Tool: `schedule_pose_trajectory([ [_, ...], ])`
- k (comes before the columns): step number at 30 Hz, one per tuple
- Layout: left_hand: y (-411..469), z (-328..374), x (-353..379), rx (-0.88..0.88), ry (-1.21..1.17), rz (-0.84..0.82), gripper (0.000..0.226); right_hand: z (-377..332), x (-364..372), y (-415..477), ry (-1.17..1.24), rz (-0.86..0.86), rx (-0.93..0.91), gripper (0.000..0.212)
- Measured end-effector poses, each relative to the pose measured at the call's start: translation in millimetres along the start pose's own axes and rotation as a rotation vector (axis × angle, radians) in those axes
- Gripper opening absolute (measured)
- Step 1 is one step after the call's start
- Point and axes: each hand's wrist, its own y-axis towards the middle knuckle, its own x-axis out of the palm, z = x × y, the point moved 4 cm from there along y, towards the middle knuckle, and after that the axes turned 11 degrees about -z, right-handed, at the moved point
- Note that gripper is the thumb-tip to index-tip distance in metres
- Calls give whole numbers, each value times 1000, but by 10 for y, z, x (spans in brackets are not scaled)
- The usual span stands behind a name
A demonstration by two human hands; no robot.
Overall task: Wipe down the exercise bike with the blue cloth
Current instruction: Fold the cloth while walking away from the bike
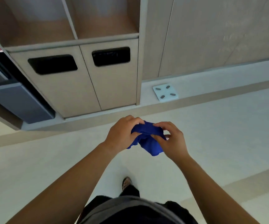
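Standing on a pale floor (211,135), a person bunches a crumpled blue cloth (148,139) between left hand (122,133) and right hand (171,139), fingers pinching its folds; no exercise bike is visible, so wiping seemingly remains ahead.

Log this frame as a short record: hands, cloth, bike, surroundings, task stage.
left hand: grips the bunched blue cloth from its left side
right hand: fingers pinch the same cloth from the right
blue cloth: crumpled, held in the air between both hands
exercise bike: not in view
surroundings: cabinet with two dark slots ahead; white scale by the wall, right of it
task stage: no wiping under way; cloth touches no surface
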Motion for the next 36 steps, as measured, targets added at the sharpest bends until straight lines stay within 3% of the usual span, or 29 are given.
schedule_pose_trajectory([
  [8, 1707, -475, -925, 21, 7, 123, 19, 176, -133, 1943, -36, 73, 56, 55],
  [15, 3187, -1275, -1579, -8, 33, 190, 13, 432, -39, 3882, -6, -53, 11, 56],
  [21, 4328, -1699, -2291, -28, 22, 218, 21, 400, -213, 5417, -99, -119, -65, 51],
  [26, 4906, -2044, -2773, -27, -10, 241, 38, 231, -173, 6418, -92, -156, -123, 56],
  [31, 5444, -2349, -3363, 17, -34, 320, 37, 23, -100, 7332, -80, -106, -203, 50],
  [36, 5873, -2550, -4082, 71, 11, 499, 37, -414, -53, 8182, -73, -47, -368, 49],
])
